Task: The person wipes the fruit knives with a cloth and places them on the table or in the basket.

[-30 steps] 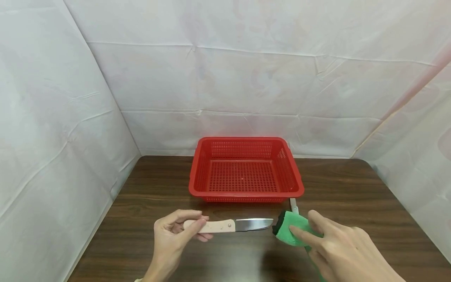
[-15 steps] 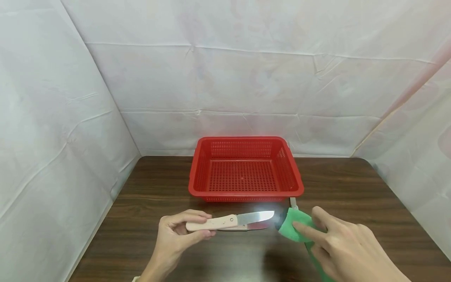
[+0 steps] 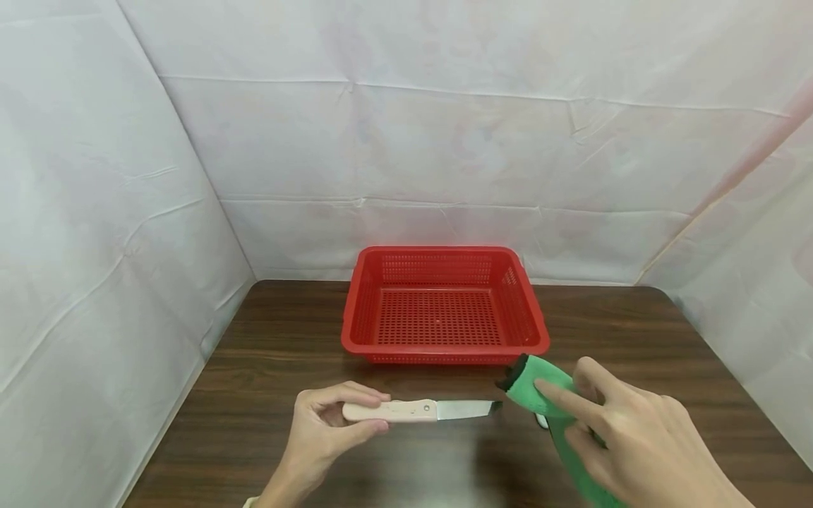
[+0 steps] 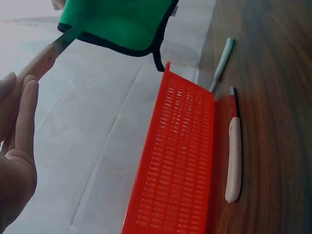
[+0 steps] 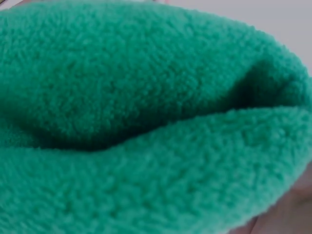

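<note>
In the head view my left hand (image 3: pixel 327 423) holds a folding-style knife (image 3: pixel 400 410) by its cream handle, blade pointing right. My right hand (image 3: pixel 625 430) grips a green cloth (image 3: pixel 540 384) with a dark edging, its index finger lying along it. The cloth is just beyond the blade tip; in the left wrist view the blade (image 4: pixel 66 41) overlaps the cloth (image 4: pixel 117 24), and contact is hard to judge. That view also shows a second cream-handled knife (image 4: pixel 234 161) lying on the table, largely hidden in the head view. Folds of cloth (image 5: pixel 146 73) fill the right wrist view.
A red perforated basket (image 3: pixel 444 351) stands at the back middle of the dark wooden table (image 3: pixel 279 339). Another knife with a pale handle (image 4: pixel 224 58) lies near the basket's corner, mostly behind the cloth in the head view. White sheeting (image 3: pixel 406 155) encloses the back and sides.
The held knife has shifted slightly right; it tilted upward half a second ago and is level now. My right hand and the cloth have moved a little right, the cloth also slightly farther back.
</note>
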A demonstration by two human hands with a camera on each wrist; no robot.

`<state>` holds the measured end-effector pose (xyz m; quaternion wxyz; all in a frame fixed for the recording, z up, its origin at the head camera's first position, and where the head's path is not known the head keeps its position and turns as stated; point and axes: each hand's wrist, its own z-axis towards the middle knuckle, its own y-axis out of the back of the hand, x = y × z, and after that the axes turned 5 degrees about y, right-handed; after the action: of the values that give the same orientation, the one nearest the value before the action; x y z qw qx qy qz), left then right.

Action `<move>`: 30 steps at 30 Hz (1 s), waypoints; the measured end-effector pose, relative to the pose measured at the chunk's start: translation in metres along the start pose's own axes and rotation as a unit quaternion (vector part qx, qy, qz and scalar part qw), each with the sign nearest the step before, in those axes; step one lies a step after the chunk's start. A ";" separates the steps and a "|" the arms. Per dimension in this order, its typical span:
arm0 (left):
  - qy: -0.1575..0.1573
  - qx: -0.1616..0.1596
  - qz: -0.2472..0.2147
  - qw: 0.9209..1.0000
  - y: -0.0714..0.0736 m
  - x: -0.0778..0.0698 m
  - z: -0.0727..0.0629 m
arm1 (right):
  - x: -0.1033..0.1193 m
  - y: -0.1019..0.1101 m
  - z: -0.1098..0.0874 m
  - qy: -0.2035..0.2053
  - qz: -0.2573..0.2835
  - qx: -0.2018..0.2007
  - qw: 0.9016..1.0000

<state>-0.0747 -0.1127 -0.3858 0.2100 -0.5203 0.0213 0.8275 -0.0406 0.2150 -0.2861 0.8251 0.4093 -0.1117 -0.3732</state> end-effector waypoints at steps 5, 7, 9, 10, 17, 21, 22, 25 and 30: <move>0.004 0.011 -0.009 1.000 -0.002 0.001 0.000 | 0.002 0.000 0.006 0.014 0.010 -0.013 1.000; 0.008 0.016 -0.014 1.000 -0.003 0.001 0.000 | 0.003 0.000 0.008 0.016 0.013 -0.013 1.000; 0.010 0.021 -0.019 1.000 -0.004 0.002 0.001 | 0.004 -0.001 0.010 0.014 0.015 -0.006 1.000; 0.011 0.024 -0.022 0.999 -0.005 0.002 0.001 | 0.005 -0.001 0.011 0.013 0.014 -0.003 1.000; 0.015 0.029 -0.037 0.999 -0.010 0.005 0.003 | 0.013 -0.004 0.019 0.018 0.025 0.006 1.000; 0.015 0.028 -0.037 0.999 -0.012 0.005 0.004 | 0.018 -0.008 0.023 0.031 0.037 0.013 0.999; 0.014 0.028 -0.037 0.999 -0.013 0.005 0.004 | 0.019 -0.009 0.024 0.037 0.037 0.015 0.999; 0.013 0.024 -0.034 0.999 -0.014 0.005 0.005 | 0.022 -0.014 0.025 0.059 0.041 0.016 0.997; 0.006 0.017 -0.028 0.999 -0.016 0.005 0.005 | 0.026 -0.021 0.025 0.081 0.054 0.025 0.995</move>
<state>-0.0751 -0.0953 -0.3850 0.2417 -0.5219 0.0217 0.8178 -0.0456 0.1741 -0.2889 0.8397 0.4525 -0.0755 -0.2907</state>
